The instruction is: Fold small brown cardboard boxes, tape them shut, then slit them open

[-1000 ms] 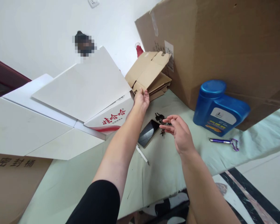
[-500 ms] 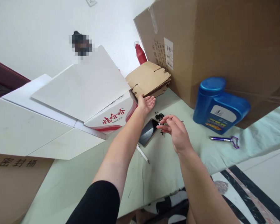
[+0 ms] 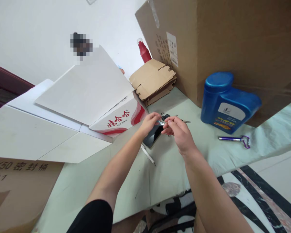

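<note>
The right hand [image 3: 180, 131] is pinching one small shiny piece [image 3: 161, 123] above one black rectangular phone [image 3: 152, 138]; the left hand [image 3: 151, 123] is meeting the piece's left end, its grip unclear, and is no longer lying palm-up beside one pile of folded tan cardboard [image 3: 154, 77]. One slim white pen [image 3: 148, 155] is lying nearer. One white red-lettered carton [image 3: 121, 117] is standing left, one blue plastic jug [image 3: 229, 103] right, before one large brown cardboard box [image 3: 249, 42], one red bottle [image 3: 145, 51] far, their contents hidden
</note>
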The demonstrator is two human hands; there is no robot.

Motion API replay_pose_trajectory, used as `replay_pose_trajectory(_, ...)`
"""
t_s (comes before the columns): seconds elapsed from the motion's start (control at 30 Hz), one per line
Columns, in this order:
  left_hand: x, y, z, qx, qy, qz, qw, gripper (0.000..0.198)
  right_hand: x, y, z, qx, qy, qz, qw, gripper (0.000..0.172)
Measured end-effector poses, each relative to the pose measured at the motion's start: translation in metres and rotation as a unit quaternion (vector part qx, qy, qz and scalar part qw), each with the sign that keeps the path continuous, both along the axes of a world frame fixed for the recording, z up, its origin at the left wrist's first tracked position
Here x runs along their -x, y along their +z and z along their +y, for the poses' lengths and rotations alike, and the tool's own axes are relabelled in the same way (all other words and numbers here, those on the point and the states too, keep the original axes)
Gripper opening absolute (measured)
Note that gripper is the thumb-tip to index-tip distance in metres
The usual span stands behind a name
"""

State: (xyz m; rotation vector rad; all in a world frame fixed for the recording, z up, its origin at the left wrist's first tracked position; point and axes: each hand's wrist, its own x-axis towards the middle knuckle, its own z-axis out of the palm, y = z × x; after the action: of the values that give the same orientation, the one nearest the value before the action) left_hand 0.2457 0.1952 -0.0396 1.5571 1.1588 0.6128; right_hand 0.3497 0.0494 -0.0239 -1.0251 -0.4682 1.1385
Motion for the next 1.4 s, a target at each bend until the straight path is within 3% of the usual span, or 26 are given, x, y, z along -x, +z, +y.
replay_pose_trajectory(0.1,0.070,-0.017,-0.040,-0.072,0.056,0.060,0.994,0.004,0.002,-0.001,-0.001,0.002,0.015,-0.012,1.000,0.039)
replay_pose_trajectory(0.27,0.211,-0.041,-0.109,-0.113,0.176,0.200,0.957,0.043,0.021,-0.012,0.004,0.019,0.049,-0.084,0.995,0.037)
replay_pose_trajectory(0.37,0.274,-0.050,-0.152,-0.119,0.196,0.283,0.931,0.053,0.049,-0.025,0.006,0.065,0.129,-0.247,0.958,0.040)
replay_pose_trajectory(0.43,0.296,-0.056,-0.175,-0.119,0.203,0.323,0.917,0.053,0.071,-0.034,0.002,0.092,0.178,-0.339,0.919,0.036)
replay_pose_trajectory(0.6,0.309,-0.071,-0.196,-0.119,0.201,0.355,0.905,0.055,0.126,-0.067,-0.025,0.123,0.270,-0.505,0.811,0.044)
replay_pose_trajectory(0.67,0.310,-0.075,-0.196,-0.123,0.203,0.340,0.910,0.055,0.142,-0.081,-0.039,0.096,0.323,-0.649,0.682,0.055)
replay_pose_trajectory(0.73,0.312,-0.078,-0.197,-0.131,0.207,0.312,0.918,0.054,0.154,-0.093,-0.053,0.043,0.340,-0.738,0.582,0.064)
replay_pose_trajectory(0.83,0.316,-0.083,-0.201,-0.144,0.219,0.255,0.931,0.052,0.167,-0.100,-0.069,0.027,0.323,-0.816,0.478,0.067)
replay_pose_trajectory(0.93,0.318,-0.088,-0.204,-0.154,0.236,0.191,0.940,0.050,0.180,-0.100,-0.070,0.076,0.310,-0.854,0.410,0.069)
replay_pose_trajectory(1.07,0.319,-0.090,-0.205,-0.154,0.265,0.102,0.947,0.043,0.192,-0.099,-0.050,0.112,0.333,-0.865,0.358,0.071)
replay_pose_trajectory(1.2,0.316,-0.083,-0.200,-0.119,0.305,-0.004,0.945,0.032,0.209,-0.088,-0.016,0.107,0.312,-0.888,0.321,0.064)
replay_pose_trajectory(1.27,0.316,-0.075,-0.194,-0.087,0.327,-0.073,0.938,0.026,0.230,-0.072,0.004,0.055,0.288,-0.896,0.333,0.058)
replay_pose_trajectory(1.4,0.336,-0.055,-0.177,-0.037,0.356,-0.209,0.910,0.036,0.307,-0.026,0.047,-0.096,0.294,-0.852,0.422,0.049)
